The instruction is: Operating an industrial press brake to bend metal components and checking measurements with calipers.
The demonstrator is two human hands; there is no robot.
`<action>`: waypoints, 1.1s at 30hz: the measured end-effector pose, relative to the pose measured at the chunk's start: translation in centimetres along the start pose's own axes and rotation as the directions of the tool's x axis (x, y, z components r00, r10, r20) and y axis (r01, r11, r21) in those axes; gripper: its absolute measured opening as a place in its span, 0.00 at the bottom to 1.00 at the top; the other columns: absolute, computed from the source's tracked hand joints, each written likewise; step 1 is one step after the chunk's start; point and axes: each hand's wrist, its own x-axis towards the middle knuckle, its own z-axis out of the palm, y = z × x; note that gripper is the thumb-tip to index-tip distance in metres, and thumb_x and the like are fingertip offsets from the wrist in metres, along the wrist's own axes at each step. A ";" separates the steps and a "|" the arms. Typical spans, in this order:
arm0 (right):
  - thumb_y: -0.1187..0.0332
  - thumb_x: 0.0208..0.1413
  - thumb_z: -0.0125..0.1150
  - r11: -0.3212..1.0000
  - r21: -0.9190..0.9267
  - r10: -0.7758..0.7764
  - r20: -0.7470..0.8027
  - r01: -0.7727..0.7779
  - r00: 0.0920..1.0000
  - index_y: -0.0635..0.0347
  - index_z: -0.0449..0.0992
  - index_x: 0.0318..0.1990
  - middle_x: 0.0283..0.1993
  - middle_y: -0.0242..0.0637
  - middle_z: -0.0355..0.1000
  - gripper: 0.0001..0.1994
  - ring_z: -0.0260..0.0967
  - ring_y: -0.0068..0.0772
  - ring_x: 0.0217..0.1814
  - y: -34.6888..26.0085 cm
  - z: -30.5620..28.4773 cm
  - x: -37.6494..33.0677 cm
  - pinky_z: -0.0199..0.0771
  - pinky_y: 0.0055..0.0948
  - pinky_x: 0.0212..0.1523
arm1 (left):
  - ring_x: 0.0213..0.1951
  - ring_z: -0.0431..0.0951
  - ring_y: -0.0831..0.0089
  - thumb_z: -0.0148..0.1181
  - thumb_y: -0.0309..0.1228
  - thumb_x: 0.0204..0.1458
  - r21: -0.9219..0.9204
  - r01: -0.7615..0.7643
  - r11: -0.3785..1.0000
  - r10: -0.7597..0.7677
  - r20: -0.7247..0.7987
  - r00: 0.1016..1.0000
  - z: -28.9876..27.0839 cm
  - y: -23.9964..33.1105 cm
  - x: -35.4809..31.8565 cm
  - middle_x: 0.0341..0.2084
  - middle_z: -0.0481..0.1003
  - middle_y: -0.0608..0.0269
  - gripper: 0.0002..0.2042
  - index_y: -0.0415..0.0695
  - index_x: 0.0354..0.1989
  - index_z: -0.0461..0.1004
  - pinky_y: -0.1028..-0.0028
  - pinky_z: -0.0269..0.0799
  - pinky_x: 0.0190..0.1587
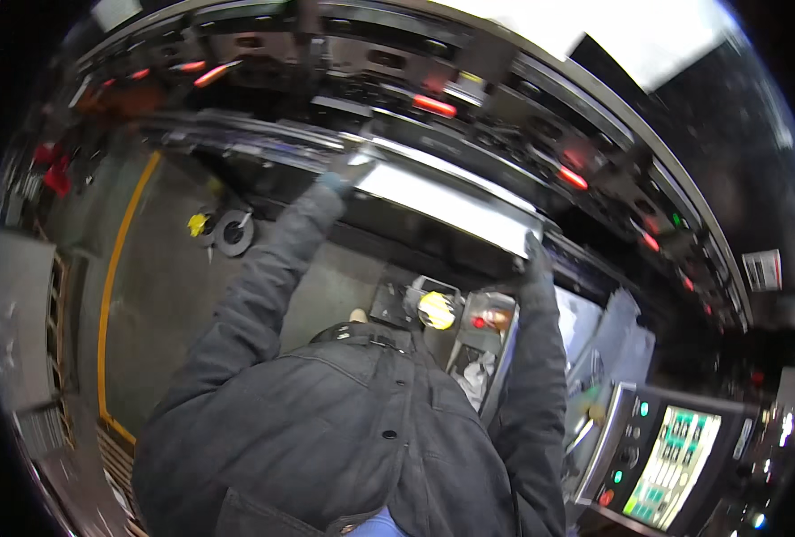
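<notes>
A long, bright sheet metal strip [455, 208] lies across the front of a large dark machine that looks like a press brake. My left hand [347, 172], in a dark glove, grips its left end. At the strip's right end my right hand [535, 259], gloved too, holds the corner by the edge. Both arms reach forward in dark sleeves. The strip's far edge lies against the machine's tooling rail [451, 166]; how far it goes in is hidden. Motion blurs the fingers somewhat.
Red lights [434, 106] line the machine's upper beam. A control panel [670, 465] with a lit screen stands at the lower right. Below the strip are a grey bin [491, 336] with odds and ends and a yellow roll [436, 310]. A yellow line [111, 295] marks the floor at left.
</notes>
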 end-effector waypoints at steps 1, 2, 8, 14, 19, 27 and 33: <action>0.55 0.50 0.58 1.000 0.002 0.006 -0.010 -0.006 1.000 0.65 0.71 0.37 0.32 0.38 0.67 0.19 0.58 0.20 0.14 -0.9 1.7 -0.6 0.56 0.16 0.10 | 0.34 0.73 0.61 0.59 0.48 0.43 -0.032 0.038 0.999 -0.037 0.023 0.999 -1.6 1.0 -0.2 0.38 0.72 0.47 0.31 0.30 0.45 0.68 0.67 0.71 0.44; 0.55 0.50 0.58 1.000 0.007 0.012 -0.023 -0.012 1.000 0.65 0.71 0.37 0.32 0.38 0.67 0.19 0.58 0.20 0.14 -1.6 3.1 -1.2 0.56 0.16 0.10 | 0.36 0.73 0.60 0.59 0.48 0.43 -0.060 0.075 0.995 -0.072 0.050 0.996 -2.4 2.0 -0.8 0.39 0.71 0.46 0.31 0.30 0.46 0.67 0.66 0.71 0.44; 0.55 0.50 0.58 1.000 -0.008 0.024 0.001 -0.024 1.000 0.65 0.71 0.37 0.31 0.38 0.66 0.19 0.58 0.22 0.15 -4.2 5.5 -4.8 0.56 0.17 0.11 | 0.42 0.73 0.58 0.60 0.48 0.43 -0.136 0.211 0.968 -0.203 0.070 0.977 -3.9 5.4 -3.0 0.42 0.70 0.44 0.34 0.31 0.51 0.65 0.65 0.71 0.43; 0.54 0.50 0.57 0.990 -0.025 -0.138 -0.011 0.137 0.990 0.64 0.70 0.37 0.29 0.36 0.64 0.19 0.57 0.22 0.14 0.2 2.8 0.2 0.56 0.17 0.11 | 0.32 0.72 0.65 0.61 0.48 0.42 -0.009 0.041 0.999 -0.042 -0.133 0.990 -3.8 1.5 -0.9 0.34 0.71 0.51 0.34 0.30 0.51 0.65 0.69 0.75 0.26; 0.55 0.50 0.57 0.998 0.032 -0.060 0.033 0.059 0.998 0.61 0.69 0.33 0.26 0.32 0.64 0.17 0.54 0.18 0.11 -1.3 3.7 -2.0 0.53 0.16 0.09 | 0.32 0.73 0.62 0.61 0.43 0.44 -0.001 0.141 0.990 -0.141 -0.036 0.989 -3.4 3.2 -2.2 0.38 0.69 0.45 0.34 0.28 0.52 0.61 0.70 0.76 0.24; 0.57 0.52 0.57 0.999 0.042 -0.014 0.047 0.012 0.999 0.60 0.68 0.33 0.21 0.29 0.62 0.14 0.51 0.15 0.09 -3.3 4.2 -3.8 0.49 0.15 0.07 | 0.16 0.68 0.73 0.61 0.41 0.44 -0.275 0.093 0.957 -0.092 0.017 0.996 -3.1 4.2 -3.1 0.22 0.67 0.56 0.23 0.29 0.35 0.69 0.77 0.70 0.13; 0.58 0.52 0.56 0.994 0.108 0.022 0.020 -0.024 1.000 0.59 0.68 0.35 0.20 0.29 0.61 0.13 0.49 0.16 0.08 -3.7 4.5 -4.7 0.46 0.15 0.06 | 0.17 0.68 0.72 0.61 0.40 0.44 -0.220 0.124 0.968 -0.115 0.052 0.992 -3.0 3.6 -2.7 0.23 0.67 0.55 0.23 0.29 0.38 0.69 0.77 0.70 0.13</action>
